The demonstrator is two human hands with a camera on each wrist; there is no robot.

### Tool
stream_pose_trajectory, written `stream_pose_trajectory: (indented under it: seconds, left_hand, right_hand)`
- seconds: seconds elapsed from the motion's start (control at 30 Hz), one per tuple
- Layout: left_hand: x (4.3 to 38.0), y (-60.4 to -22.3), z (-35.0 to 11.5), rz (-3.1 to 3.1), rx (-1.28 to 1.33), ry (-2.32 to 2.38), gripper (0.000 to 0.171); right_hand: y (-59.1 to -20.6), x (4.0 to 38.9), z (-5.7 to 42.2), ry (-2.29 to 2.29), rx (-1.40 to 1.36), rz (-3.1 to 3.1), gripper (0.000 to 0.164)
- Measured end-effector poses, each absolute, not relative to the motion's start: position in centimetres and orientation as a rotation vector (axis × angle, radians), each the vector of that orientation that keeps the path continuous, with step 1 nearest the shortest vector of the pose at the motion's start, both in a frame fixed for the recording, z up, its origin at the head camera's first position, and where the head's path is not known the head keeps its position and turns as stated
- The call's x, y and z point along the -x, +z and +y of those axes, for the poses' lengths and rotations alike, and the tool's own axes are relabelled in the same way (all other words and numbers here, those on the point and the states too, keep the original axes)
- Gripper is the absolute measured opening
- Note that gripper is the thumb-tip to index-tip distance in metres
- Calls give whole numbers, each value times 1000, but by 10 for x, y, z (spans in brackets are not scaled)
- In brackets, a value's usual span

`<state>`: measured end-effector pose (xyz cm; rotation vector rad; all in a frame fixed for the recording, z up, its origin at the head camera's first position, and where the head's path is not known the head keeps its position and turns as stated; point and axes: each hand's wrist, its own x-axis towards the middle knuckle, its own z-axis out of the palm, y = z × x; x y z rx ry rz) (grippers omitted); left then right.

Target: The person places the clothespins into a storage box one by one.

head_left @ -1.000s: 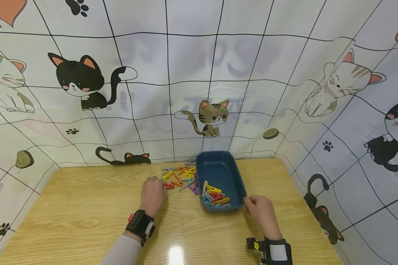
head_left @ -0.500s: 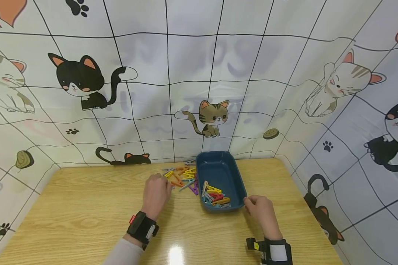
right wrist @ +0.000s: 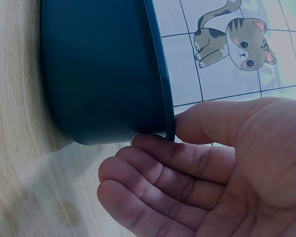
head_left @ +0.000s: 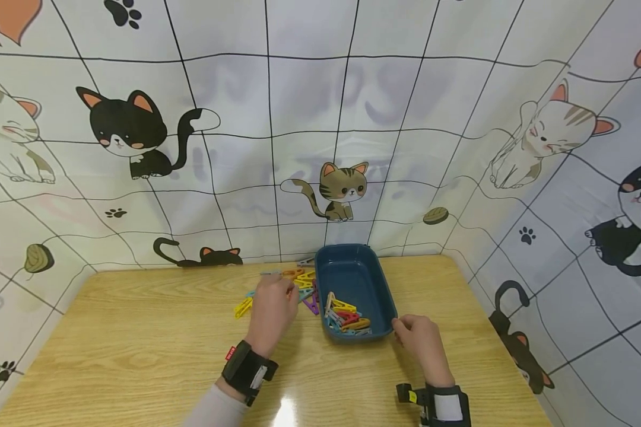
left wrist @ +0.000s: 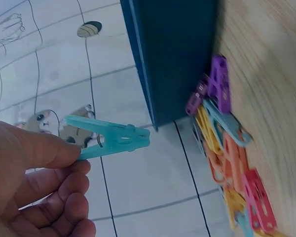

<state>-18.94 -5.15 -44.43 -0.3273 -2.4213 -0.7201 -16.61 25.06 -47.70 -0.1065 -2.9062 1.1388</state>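
Between thumb and forefinger, my left hand pinches a turquoise clothespin, raised above the table in the left wrist view. That hand is over the loose pile, left of the dark blue bin. Several clothespins lie there, among them a purple clothespin, a red clothespin and a yellow clothespin. My right hand grips the bin's rim at the near right corner, thumb on one side and forefinger on the other. Inside the bin's near end rest several mixed clothespins.
The wooden table ends at a wall covering printed with cats and grid lines. Another side of this covering rises to the right. The bin stands close to the back edge.
My left hand has moved right and slightly away, toward the bin. Yellow clothespins now show left of it, and the turquoise clothespin is in its fingers. My right hand stays on the rim.
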Motion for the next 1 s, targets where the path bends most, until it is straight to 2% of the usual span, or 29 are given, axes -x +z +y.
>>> stream_pose_trajectory:
  seconds: [0.4,1.0]
  left_hand:
    - [192,-442,-21,-2397,381,-757,11]
    - [197,-461,4,-2446,488,-728,14]
  right_hand:
    - [-476,166,251,1137,117,-2910,28]
    - [-477,167,250,1139,123,-2905,27]
